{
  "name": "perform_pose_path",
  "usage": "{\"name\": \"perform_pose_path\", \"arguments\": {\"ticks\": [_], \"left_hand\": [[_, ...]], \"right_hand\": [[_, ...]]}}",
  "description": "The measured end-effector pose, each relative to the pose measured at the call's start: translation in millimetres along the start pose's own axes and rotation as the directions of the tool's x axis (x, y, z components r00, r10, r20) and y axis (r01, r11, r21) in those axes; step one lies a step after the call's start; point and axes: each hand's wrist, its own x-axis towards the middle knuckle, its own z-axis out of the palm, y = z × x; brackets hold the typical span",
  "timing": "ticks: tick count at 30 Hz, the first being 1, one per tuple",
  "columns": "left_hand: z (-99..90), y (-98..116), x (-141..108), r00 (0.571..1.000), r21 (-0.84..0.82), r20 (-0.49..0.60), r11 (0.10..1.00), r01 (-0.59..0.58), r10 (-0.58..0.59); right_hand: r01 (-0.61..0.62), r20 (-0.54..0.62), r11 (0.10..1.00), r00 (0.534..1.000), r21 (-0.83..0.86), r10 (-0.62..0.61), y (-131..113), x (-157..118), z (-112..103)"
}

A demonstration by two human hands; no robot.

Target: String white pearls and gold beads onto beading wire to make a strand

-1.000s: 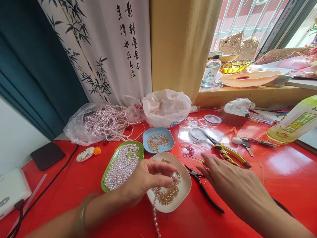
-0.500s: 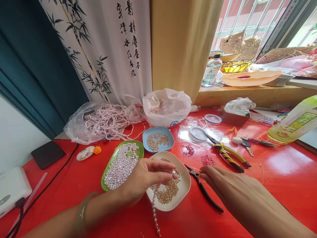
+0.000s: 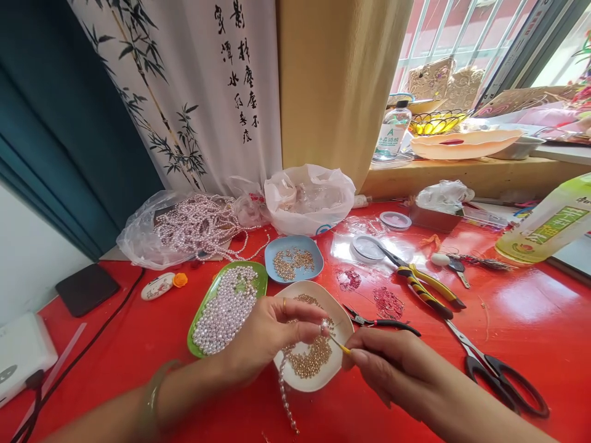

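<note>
My left hand [image 3: 281, 329] is closed in a pinch over the white plate [image 3: 339, 307], gripping the end of a pearl bead string [image 3: 284, 394]. The rest of the string hangs down past the plate's near edge. A thin tool with a yellow handle and fine metal tip [image 3: 342, 347] is pinched in my right hand [image 3: 392, 363]. Its tip meets the beads at my left fingertips; the exact contact is too small to make out. Small gold beads [image 3: 311, 360] lie in the plate. Just beyond my right hand are small black-and-red pliers [image 3: 383, 322], partly hidden.
White pearl beads fill a green tray [image 3: 192, 326] at left; a blue dish [image 3: 272, 246] holds gold beads. Scissors [image 3: 498, 375] lie right of my forearm, near yellow-black pliers [image 3: 427, 289]. Behind are plastic bags [image 3: 309, 197] and bead strands [image 3: 198, 224]. A green-labelled bottle [image 3: 547, 221] stands far right.
My right hand has moved left to my left fingertips, and the yellow-handled tool now shows in it. The small pliers have swung round, and the scissors have come into sight.
</note>
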Motion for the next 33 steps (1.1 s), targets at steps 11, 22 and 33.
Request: {"name": "perform_pose_path", "arguments": {"ticks": [11, 22, 33], "left_hand": [[-0.3, -2.6, -0.8, 0.999, 0.015, 0.041, 1.0, -0.004, 0.003], [-0.1, -2.1, -1.3, 0.998, -0.019, 0.051, 1.0, 0.02, -0.02], [0.2, -3.2, 0.1, 0.998, -0.048, 0.056, 0.998, 0.042, -0.04]], "right_hand": [[-0.035, 0.102, 0.997, 0.994, 0.066, 0.028, 2.7, 9.6, 2.4], [-0.084, 0.128, 0.988, 0.989, 0.128, 0.067, 6.6, 10.9, 4.9], [0.005, 0.032, 1.0, 0.999, -0.029, -0.004, 8.2, 9.9, 7.4]]}}
